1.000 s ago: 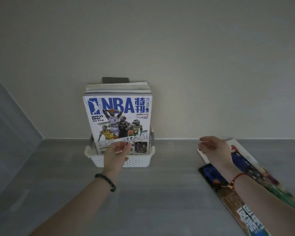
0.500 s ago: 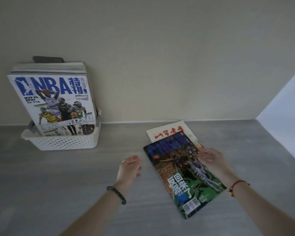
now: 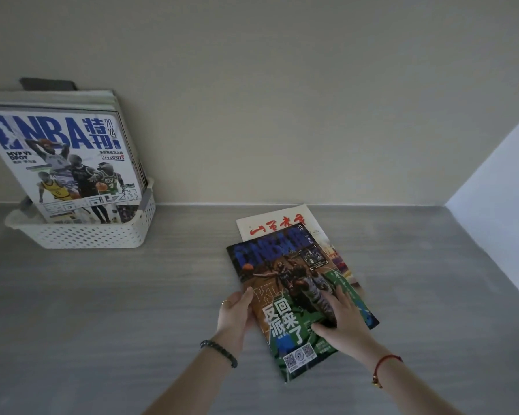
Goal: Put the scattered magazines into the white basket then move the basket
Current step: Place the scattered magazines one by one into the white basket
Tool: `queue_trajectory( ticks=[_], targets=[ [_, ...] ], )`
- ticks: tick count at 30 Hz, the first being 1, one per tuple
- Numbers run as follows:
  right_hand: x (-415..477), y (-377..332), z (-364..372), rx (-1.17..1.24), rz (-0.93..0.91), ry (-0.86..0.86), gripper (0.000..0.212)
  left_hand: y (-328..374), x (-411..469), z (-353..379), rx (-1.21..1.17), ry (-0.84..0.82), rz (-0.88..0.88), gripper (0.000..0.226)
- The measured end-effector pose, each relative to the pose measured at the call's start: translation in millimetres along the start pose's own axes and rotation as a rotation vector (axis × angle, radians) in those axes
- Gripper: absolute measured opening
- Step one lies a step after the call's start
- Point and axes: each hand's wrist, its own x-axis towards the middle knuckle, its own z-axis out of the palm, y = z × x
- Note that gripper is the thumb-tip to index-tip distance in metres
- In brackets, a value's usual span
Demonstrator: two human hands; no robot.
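left hand (image 3: 234, 317) now grips dark magazine (image 3: 291, 295) beside right hand (image 3: 343, 320).

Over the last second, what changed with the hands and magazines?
The left hand left the basket's front magazine and crossed to grip the dark magazine's left edge; the right hand now presses its cover. White basket and red-titled magazine unchanged.

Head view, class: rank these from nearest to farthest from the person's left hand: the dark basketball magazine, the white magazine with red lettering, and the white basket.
1. Dark basketball magazine: the left hand touches its left edge.
2. White magazine with red lettering: partly under the dark one, farther back and to the right.
3. White basket: far left, against the wall, holding upright magazines.
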Motion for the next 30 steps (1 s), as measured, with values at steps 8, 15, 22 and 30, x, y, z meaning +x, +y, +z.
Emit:
queue_trajectory(
  ticks=[8,15,22,30],
  targets=[
    [4,2,-11,0.125,-0.014,-0.015,0.083,3,-4,22,0.193,-0.014,0.150,0.022],
    [13,-36,-52,0.679,-0.007,0.152,0.074,53,-26,2,0.195,-0.174,0.377,0.033],
    [31,-115,-60,0.900,0.006,0.014,0.068,129,-54,-48,0.226,-0.369,0.528,0.037],
    [49,-256,-55,1.140,-0.181,-0.129,0.035,232,-71,-143,0.322,-0.391,0.707,0.045]
  ],
)
